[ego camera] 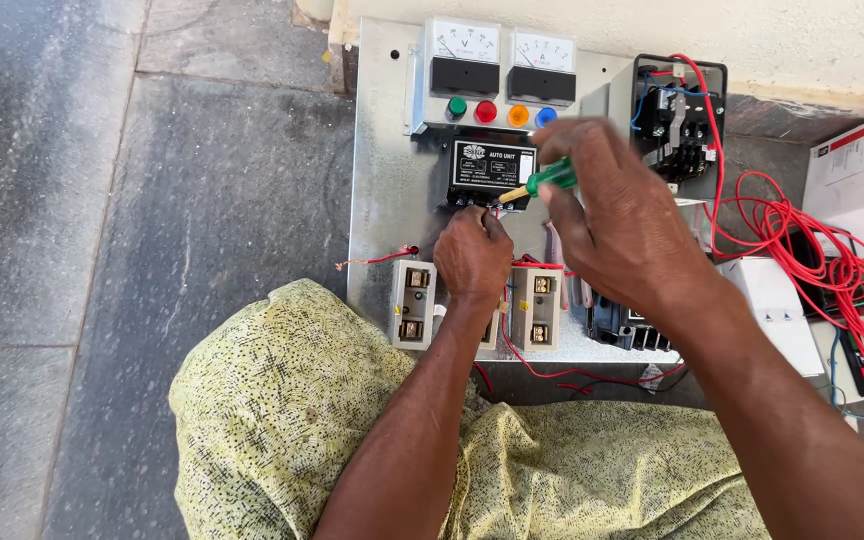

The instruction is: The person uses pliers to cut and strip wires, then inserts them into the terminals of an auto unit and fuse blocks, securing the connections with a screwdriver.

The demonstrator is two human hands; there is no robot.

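A grey metal panel (377, 150) lies on the stone floor with electrical parts mounted on it. My right hand (612, 215) grips a green-handled screwdriver (542, 182), its tip at the lower edge of a black control unit (492, 165). My left hand (472, 255) is closed just below that unit, pinching a red wire end at its terminals. Two white fuse holders (412, 305) (535, 305) sit either side of my left wrist. Two white meters (462, 45) and a row of coloured indicator lamps (500, 112) are at the panel's top.
A black contactor (677, 120) with red and blue wires sits at the panel's upper right. Loose red wire coils (822, 260) lie right of it, over white boxes (862, 170) (782, 310). My knees in yellow patterned cloth (292, 420) press against the panel's near edge.
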